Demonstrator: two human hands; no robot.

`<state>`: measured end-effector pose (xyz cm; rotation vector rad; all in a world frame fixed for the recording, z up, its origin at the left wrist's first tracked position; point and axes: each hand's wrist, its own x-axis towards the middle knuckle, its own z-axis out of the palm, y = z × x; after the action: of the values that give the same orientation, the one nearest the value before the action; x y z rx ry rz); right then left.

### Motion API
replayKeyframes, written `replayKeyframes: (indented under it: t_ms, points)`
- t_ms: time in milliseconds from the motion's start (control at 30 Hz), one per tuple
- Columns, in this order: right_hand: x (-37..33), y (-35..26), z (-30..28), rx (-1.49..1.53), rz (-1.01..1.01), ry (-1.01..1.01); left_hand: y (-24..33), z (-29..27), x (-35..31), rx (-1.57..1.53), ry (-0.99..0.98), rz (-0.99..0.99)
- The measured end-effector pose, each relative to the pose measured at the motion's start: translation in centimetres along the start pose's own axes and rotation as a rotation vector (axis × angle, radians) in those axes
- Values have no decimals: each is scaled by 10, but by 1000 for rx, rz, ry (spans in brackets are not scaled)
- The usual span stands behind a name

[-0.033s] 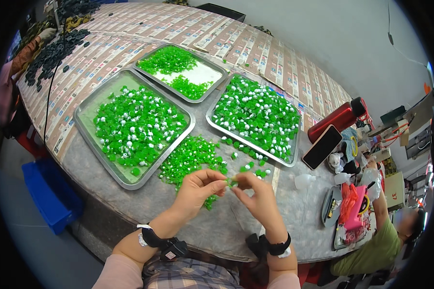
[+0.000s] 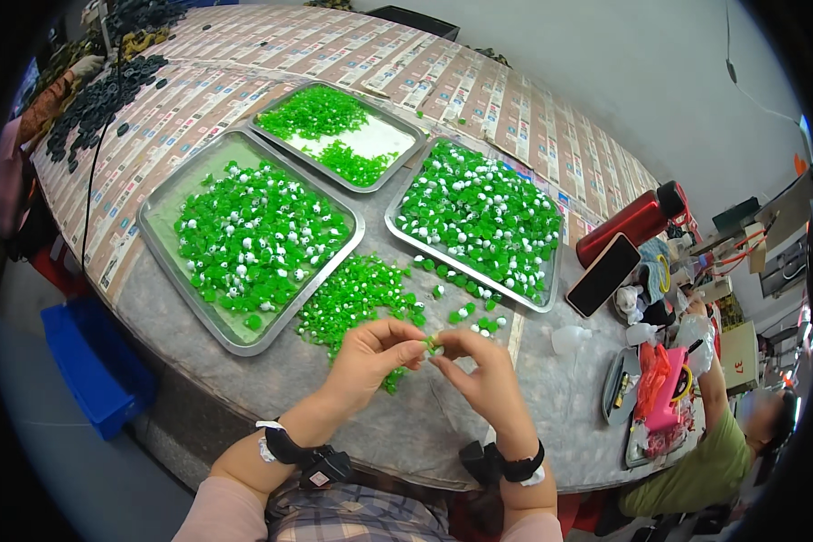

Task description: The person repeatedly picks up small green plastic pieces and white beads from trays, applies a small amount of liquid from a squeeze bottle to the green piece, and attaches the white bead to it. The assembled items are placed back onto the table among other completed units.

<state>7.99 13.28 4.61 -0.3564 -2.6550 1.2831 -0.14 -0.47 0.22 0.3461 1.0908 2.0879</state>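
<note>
My left hand (image 2: 370,354) and my right hand (image 2: 483,369) meet at the fingertips above the table's near edge. Together they pinch one small green piece (image 2: 432,343). A loose heap of small green pieces (image 2: 357,294) lies on the grey table cover just beyond my left hand. A few green and white pieces (image 2: 471,316) are scattered beyond my right hand. Both wrists wear black bands.
Three metal trays stand beyond: a near-left tray (image 2: 158,248) of green and white pieces, a far tray (image 2: 375,135) of green pieces, a right tray (image 2: 397,221) of green and white pieces. A red bottle (image 2: 628,221) and phone (image 2: 602,274) lie right. A person's sleeve (image 2: 705,461) shows at lower right.
</note>
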Motion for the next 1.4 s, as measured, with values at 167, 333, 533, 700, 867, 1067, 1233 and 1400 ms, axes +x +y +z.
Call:
replayKeyframes:
  t_ms: [167, 333, 533, 700, 867, 1067, 1233, 1400]
  points:
    - [-14, 20, 4, 315, -21, 9, -2, 2, 0, 18, -43, -22]
    - [-17, 22, 8, 562, 48, 76, -3, 4, 1, -6, -105, -75]
    - [-21, 30, 8, 777, 156, 15, -5, 5, 1, -68, -100, -119]
    - [-22, 24, 12, 629, 109, 88, -5, 7, 1, 10, -96, -69]
    - [-25, 22, 10, 574, 100, 66, -4, 7, -1, 57, -94, -67]
    - [-24, 19, 7, 972, 212, 89, -5, 7, 0, 36, -92, -84]
    - [-25, 19, 6, 961, 182, 162, -6, 6, 0, 11, -52, -98]
    - [-26, 16, 9, 896, 144, 192, -6, 8, 0, 41, -56, -104]
